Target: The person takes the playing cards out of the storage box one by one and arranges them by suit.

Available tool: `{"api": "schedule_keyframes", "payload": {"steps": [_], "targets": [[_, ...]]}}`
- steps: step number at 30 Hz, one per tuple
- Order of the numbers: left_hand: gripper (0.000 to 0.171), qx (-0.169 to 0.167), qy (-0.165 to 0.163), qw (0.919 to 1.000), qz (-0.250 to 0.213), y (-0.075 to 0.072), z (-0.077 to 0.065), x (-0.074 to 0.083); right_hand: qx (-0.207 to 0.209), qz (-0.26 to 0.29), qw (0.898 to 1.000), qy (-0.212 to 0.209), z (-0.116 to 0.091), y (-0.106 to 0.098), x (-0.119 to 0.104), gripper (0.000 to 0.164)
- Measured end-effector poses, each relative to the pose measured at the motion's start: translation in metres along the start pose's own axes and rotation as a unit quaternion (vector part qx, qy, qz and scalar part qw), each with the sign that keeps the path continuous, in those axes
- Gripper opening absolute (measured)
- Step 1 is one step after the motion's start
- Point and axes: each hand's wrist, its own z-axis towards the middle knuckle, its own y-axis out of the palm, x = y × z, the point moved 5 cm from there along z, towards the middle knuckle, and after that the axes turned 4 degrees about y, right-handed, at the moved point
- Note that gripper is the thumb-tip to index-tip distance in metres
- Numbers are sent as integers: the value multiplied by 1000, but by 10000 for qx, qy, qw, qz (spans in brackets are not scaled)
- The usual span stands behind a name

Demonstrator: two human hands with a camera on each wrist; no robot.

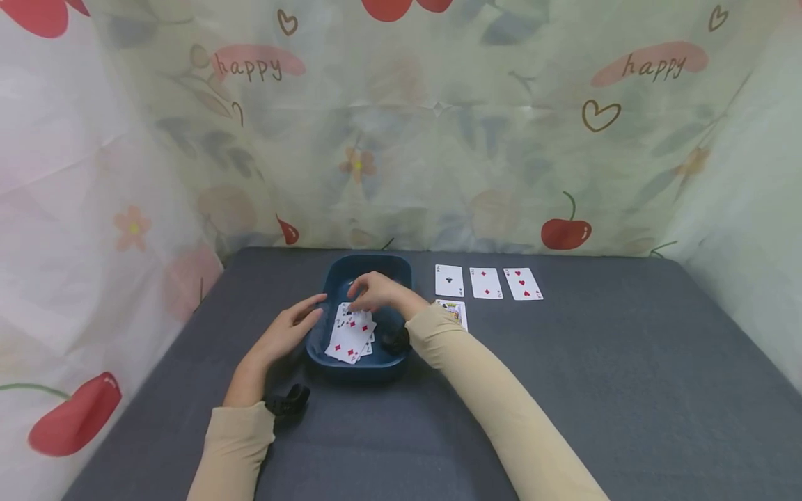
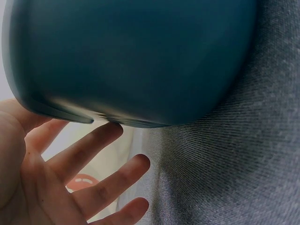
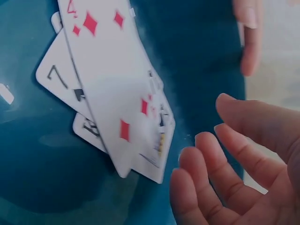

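As I watch frame centre-left | left hand [image 1: 285,337], unclenched, touches blue bin [image 1: 370,263] | right hand [image 1: 379,291], grasping nothing, hangs near cards [image 1: 348,341]

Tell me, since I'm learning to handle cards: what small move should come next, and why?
Probably pinch the four of diamonds with the right hand: it appears to lie on top of the other cards in the blue tray, and that hand is empty and close by.

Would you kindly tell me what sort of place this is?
Probably a makeshift, screened-off tabletop workspace: patterned hangings rise behind a cloth-covered table, with playing cards and a blue tray on it.
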Motion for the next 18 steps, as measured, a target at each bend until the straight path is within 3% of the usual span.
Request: {"api": "schedule_keyframes", "payload": {"steps": [8,18], "targets": [[52,2,188,9998,53,-1,1,2,76,-622,9973,375,4,14,9,38],[50,3,123,9999,-4,-1,-1,2,-63,-1155,9926,377,2,21,7,55]]}}
